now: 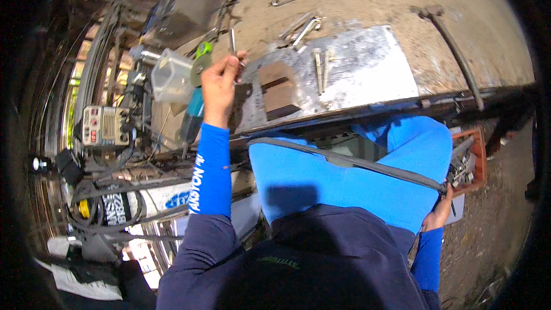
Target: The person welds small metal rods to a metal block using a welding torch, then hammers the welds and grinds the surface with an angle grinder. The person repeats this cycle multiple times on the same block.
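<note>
My left hand (pixel 218 89) is raised over the left end of the workbench, its fingers closed around a slim metal rod (pixel 232 40) that points up and away. Low at my right side, my right hand (pixel 439 213) is curled around the end of a thick black cable (pixel 356 163) lying across my lap; what that end is exactly, I cannot make out. Beside the left hand, a green-and-teal angle grinder (pixel 195 106) rests on the bench. Two brown metal blocks (pixel 280 100) and a pair of bolts (pixel 322 72) lie on a grey metal plate (pixel 376 63).
Several more metal pieces (pixel 304 28) and a wrench (pixel 287 0) lie farther back. A hammer (pixel 456 51) hangs over the bench edge at right. A clear plastic container (pixel 171 74) and a welding machine (pixel 106 126) stand left. An orange crate (pixel 479 161) of metal parts sits at right.
</note>
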A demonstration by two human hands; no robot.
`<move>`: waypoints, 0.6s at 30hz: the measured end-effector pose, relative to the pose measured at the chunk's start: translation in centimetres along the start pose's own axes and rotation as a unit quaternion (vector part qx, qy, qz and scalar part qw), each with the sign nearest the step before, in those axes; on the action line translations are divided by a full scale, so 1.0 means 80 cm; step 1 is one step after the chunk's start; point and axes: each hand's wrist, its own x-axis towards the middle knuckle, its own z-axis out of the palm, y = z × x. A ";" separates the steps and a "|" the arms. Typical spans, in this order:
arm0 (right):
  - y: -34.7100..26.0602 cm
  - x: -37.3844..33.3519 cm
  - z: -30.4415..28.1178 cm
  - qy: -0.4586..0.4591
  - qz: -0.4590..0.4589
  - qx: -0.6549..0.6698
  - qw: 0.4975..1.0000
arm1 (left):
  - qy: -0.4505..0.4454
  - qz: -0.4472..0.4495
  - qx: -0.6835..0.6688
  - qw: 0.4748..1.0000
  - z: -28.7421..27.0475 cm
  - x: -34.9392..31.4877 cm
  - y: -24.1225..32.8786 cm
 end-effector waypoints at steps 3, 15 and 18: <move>-0.001 0.013 -0.009 -0.024 -0.002 -0.027 0.999 | -0.001 0.014 -0.044 0.999 -0.013 -0.043 -0.059; -0.033 0.012 -0.024 -0.054 0.022 -0.107 0.993 | -0.002 -0.039 -0.041 0.998 0.023 -0.102 -0.089; -0.055 0.059 -0.094 -0.313 0.135 -0.022 0.940 | 0.004 0.039 0.010 0.999 0.037 -0.096 -0.092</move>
